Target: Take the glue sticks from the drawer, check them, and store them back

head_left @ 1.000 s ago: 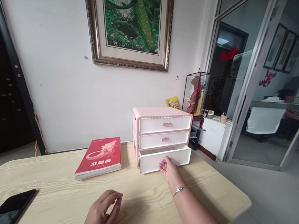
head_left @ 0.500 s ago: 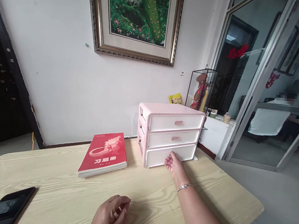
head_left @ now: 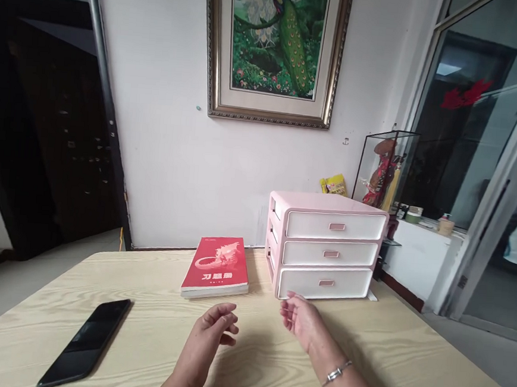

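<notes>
One drawer unit (head_left: 326, 245) stands beyond right hand (head_left: 304, 323).

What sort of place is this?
Perhaps an office or study, though I can't be sure: a drawer unit and a book on a table, with a glass partition to the right.

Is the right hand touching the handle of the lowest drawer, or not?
Apart. The head view shows the right hand below and left of the pink handle, with part of the lowest drawer's white front visible between them.
</notes>
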Tool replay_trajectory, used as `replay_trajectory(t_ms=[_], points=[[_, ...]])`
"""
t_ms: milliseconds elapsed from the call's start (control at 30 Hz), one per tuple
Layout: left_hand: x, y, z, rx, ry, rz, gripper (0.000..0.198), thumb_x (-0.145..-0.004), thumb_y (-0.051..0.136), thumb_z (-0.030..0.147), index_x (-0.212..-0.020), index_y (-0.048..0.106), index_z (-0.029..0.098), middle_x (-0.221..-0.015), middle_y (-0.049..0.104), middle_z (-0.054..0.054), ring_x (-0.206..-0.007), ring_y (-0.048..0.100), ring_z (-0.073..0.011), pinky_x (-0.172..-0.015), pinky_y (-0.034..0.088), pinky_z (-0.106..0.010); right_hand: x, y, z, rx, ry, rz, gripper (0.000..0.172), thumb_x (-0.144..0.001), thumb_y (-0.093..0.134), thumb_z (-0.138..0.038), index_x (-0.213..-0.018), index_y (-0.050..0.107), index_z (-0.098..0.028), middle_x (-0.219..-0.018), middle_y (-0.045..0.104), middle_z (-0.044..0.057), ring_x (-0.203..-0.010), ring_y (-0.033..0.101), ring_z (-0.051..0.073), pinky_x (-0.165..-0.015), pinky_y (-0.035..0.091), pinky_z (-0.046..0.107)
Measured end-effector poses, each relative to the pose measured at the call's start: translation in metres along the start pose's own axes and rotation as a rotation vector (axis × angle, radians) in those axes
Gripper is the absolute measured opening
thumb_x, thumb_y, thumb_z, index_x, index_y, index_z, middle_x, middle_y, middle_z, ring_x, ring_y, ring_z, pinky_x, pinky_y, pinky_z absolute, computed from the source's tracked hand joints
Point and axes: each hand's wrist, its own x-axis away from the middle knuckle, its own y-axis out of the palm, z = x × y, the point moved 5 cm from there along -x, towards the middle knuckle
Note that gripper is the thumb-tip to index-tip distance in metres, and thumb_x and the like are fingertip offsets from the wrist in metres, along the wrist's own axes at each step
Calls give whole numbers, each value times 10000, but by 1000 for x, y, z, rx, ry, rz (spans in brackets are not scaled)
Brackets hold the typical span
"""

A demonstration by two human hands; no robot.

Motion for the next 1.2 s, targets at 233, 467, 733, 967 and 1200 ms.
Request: replay_trajectory(t_ms=[233,467,733,967,1200], points=[[4,15,94,329,133,-231,784,-699,715,95,-1432,454,185,-872,635,-45,-698,601,-144,-622,517,-279,85,111,-36,-10,-88,-570,838,-645,552,-32,-1449,378,-193,-867,693,33,-677,633,129,-563,444,227],[54,13,192,480,549,-640,879,-865,637,152,-1566,141,340,-626,514,62,-464,396,-76,-428,364,-166,165,158,-96,-274,-363,-1095,831,-770,549,-49,-1521,310,-315,-598,548,-70,-488,400,86,-469,308,201],[56,-3,191,518,733,-864,935,-884,512,32,-1544,-4,447,-487,312,117,-324,211,-52,-380,245,-158,158,169,-88,-318,-409,-1240,834,-809,559,-47,-1515,299,-406,-497,435,-108,-412,245,80,-420,257,197],[-4,-22,168,494,575,-728,990,-815,567,39,-1550,28,424,-511,364,99,-416,211,-82,-410,235,-163,107,172,-83,-273,-377,-1100,859,-806,613,-101,-1528,259,-403,-496,425,-113,-442,226,87,-446,230,212],[-7,-24,164,466,558,-742,984,-826,590,51,-1544,44,447,-520,364,102,-428,221,-78,-421,238,-160,110,170,-82,-222,-388,-1105,901,-797,617,-113,-1533,208,-436,-490,429,-122,-425,228,82,-448,244,212]])
